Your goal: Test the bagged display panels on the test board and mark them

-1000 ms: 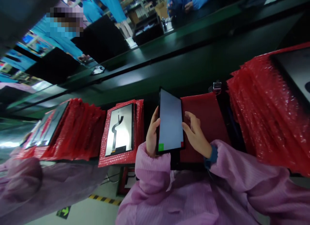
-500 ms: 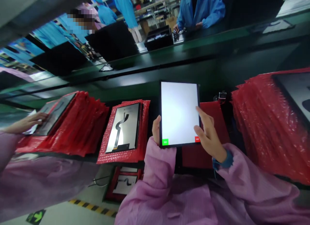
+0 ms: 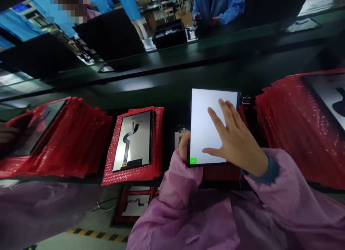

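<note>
Glowing display panel (image 3: 202,117) against left hand (image 3: 184,146), beneath spread right hand (image 3: 237,142)

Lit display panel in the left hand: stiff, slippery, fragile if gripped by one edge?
Probably stiff: the lit display panel looks flat with the left hand gripping only its lower left corner. Likely slippery: its face is smooth and glass-like. Probably fragile: it is thin, and the bare panel beside it lies on red bubble wrap.

The dark green worktop (image 3: 161,88) spans 9 to 3 o'clock. On it lie a slumped stack of red bubble-wrap pouches (image 3: 81,142) at 9 o'clock, a neater pouch stack (image 3: 159,142) at 8 o'clock, a bigger pouch heap (image 3: 291,135) at 3 o'clock, and a black tray (image 3: 169,36) at 12 o'clock.
</note>
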`<state>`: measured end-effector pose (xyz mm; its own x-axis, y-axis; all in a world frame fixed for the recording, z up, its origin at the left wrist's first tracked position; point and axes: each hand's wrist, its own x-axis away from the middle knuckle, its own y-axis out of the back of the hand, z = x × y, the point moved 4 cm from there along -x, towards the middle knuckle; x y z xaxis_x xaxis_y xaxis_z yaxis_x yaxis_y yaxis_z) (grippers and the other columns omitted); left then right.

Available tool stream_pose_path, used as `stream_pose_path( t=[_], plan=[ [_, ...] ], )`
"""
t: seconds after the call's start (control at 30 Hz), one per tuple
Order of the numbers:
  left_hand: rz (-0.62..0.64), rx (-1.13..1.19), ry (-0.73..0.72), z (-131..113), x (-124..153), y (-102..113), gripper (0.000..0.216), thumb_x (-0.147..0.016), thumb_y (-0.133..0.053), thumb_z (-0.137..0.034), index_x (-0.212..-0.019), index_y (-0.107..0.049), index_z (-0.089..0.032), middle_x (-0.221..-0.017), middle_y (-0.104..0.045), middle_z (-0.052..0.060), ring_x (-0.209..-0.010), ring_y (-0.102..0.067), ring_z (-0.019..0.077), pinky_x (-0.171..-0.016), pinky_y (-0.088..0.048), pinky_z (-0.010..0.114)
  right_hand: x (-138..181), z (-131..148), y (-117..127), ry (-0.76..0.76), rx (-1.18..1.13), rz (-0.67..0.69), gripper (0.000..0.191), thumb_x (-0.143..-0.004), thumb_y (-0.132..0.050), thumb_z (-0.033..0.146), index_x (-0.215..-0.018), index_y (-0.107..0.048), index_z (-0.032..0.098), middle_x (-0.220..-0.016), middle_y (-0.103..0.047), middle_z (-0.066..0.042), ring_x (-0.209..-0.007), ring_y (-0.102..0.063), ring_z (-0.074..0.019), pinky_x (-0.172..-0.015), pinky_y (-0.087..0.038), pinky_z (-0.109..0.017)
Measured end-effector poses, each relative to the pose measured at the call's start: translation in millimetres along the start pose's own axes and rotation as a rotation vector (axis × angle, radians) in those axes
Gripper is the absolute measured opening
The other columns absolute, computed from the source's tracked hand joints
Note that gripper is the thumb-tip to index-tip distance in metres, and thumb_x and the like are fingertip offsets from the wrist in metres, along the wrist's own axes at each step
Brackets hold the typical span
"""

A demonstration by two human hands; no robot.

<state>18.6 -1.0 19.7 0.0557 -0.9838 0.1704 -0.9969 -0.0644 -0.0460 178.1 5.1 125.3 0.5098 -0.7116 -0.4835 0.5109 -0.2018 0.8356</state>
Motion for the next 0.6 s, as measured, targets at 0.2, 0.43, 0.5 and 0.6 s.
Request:
stream_pose_path(
  t=[0.2, 0.43, 0.5, 0.6],
  plan=[
    [-0.020, 0.480, 0.103, -4, 4, -9, 0.066, -0.082, -0.054, -0.074, -0.120, -0.072, -0.023, -0.106, -0.079, 0.010, -0.122, -0.066, 0.0361, -0.096, -0.060, 0.049, -6, 3, -14, 0.098, 0.219, -0.031, 0.052, -0.094, -0.065, 0.036, -0.136, -0.058, 0.007, -0.142, -0.057, -0.020, -0.124, -0.057, -0.0345, -0.102, -0.054, -0.051],
    [0.007, 0.698, 0.203, 5, 6, -12, 0.057, -0.076, -0.064, -0.068, -0.110, -0.073, -0.024, -0.108, -0.078, 0.008, -0.125, -0.064, 0.0373, -0.097, -0.060, 0.048, 11, 11, 6, 0.195, 0.100, -0.239, 0.026, -0.092, -0.060, 0.007, -0.117, -0.065, 0.008, -0.111, -0.072, -0.011, -0.101, -0.062, -0.0216, -0.094, -0.058, -0.037],
    [0.005, 0.750, 0.225, 3, 8, -13, 0.056, -0.073, -0.066, -0.069, -0.105, -0.074, -0.022, -0.108, -0.078, 0.010, -0.123, -0.065, 0.0387, -0.097, -0.059, 0.049, 17, 14, 15, 0.148, 0.026, -0.254, 0.025, -0.092, -0.062, 0.012, -0.117, -0.063, 0.008, -0.112, -0.071, -0.012, -0.101, -0.062, -0.0224, -0.093, -0.057, -0.038],
    [0.019, 0.806, 0.254, -2, 11, -14, 0.053, -0.070, -0.070, -0.065, -0.100, -0.074, -0.022, -0.104, -0.078, 0.011, -0.122, -0.065, 0.0392, -0.097, -0.059, 0.049, 24, 22, 25, 0.074, 0.038, -0.154, 0.025, -0.095, -0.059, 0.020, -0.116, -0.061, 0.007, -0.106, -0.072, -0.013, -0.095, -0.062, -0.0233, -0.085, -0.057, -0.039]
  ],
)
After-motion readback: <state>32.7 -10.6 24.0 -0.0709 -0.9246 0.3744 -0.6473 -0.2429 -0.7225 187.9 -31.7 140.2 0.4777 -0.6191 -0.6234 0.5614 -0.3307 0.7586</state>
